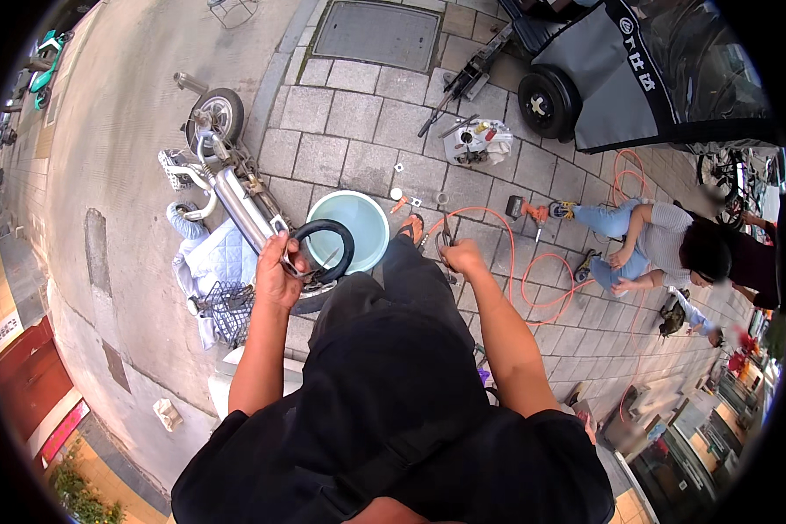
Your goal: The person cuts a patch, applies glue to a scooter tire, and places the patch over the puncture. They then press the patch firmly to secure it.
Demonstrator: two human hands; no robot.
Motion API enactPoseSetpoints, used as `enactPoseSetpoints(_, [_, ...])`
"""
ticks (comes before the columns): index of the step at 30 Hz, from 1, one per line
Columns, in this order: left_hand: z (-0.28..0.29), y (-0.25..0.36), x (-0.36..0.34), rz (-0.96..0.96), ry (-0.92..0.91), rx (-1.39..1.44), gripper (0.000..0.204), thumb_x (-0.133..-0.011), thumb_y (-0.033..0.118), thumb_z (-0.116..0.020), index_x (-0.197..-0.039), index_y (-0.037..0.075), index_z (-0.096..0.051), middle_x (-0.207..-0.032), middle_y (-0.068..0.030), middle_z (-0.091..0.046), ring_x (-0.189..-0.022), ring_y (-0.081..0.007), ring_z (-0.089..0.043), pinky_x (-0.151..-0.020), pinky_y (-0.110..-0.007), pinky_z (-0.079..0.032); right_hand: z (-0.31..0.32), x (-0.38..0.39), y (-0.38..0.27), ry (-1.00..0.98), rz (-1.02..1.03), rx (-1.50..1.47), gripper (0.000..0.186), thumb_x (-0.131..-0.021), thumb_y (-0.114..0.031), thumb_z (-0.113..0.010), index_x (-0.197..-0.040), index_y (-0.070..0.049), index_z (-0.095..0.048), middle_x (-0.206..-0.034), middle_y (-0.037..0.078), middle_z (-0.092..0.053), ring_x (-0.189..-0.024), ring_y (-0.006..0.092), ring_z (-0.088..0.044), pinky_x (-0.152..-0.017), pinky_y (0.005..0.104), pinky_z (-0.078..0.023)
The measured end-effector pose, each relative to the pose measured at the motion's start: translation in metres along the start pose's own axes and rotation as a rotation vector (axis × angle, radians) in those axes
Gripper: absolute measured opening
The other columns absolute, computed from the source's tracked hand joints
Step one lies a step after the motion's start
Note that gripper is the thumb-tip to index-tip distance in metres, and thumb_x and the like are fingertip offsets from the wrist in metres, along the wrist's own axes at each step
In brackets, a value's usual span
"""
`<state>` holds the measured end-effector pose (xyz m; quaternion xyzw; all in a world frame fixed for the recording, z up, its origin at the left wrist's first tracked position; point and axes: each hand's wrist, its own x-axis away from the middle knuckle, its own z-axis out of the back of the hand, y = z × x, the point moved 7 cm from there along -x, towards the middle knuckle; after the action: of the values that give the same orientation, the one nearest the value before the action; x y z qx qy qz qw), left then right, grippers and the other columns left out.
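Note:
In my left hand (281, 269) is a black rubber ring (344, 234), which looks like an inner tube. My fingers and thumb close on its left side, and it overlaps the near-left edge of a pale blue basin (379, 217) that appears to hold water. Right of my knees, my right hand (463, 257) grips a slim dark two-armed tool (446, 232), scissors or pliers. Its tips point away from me, and my fingers partly hide it. An overturned scooter (240, 196) lies left of the basin, its wheel (218, 113) at the far end.
Orange hose (528, 271) loops over the paving on the right, near an orange-and-black power tool (524, 210). Several tools and containers lie on a white sheet (498, 148) ahead. A covered vehicle (646, 79) stands far right. Another person (664, 231) sits at the right.

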<state>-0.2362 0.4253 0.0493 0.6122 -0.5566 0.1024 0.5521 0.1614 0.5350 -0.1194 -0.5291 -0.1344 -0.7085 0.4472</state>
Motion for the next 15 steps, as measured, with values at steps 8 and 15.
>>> enactPoseSetpoints(8, [-0.087,0.058,-0.032,-0.041,-0.102,0.085,0.015,-0.105,0.025,-0.064,-0.093,0.017,-0.059,-0.075,0.0041,-0.063,-0.047,-0.0118,-0.049,-0.046,-0.029,-0.036,0.057,-0.049,-0.066,0.113,0.15,0.142,0.035,-0.091,-0.032,-0.075,-0.095,0.002,-0.079,-0.086,0.02,-0.077,-0.084,0.0305,-0.076,-0.077,0.042,-0.057])
enactPoseSetpoints(15, [-0.175,0.135,-0.099,-0.038,-0.249,0.072,0.016,-0.105,0.026,-0.064,-0.092,0.018,-0.059,-0.076,0.0051,-0.062,-0.046,-0.011,-0.047,-0.046,-0.028,-0.033,0.082,-0.094,-0.094,0.045,0.02,-0.029,0.04,-0.084,-0.031,-0.074,-0.093,0.008,-0.077,-0.093,0.027,-0.076,-0.087,0.0363,-0.076,-0.08,0.0447,-0.059])
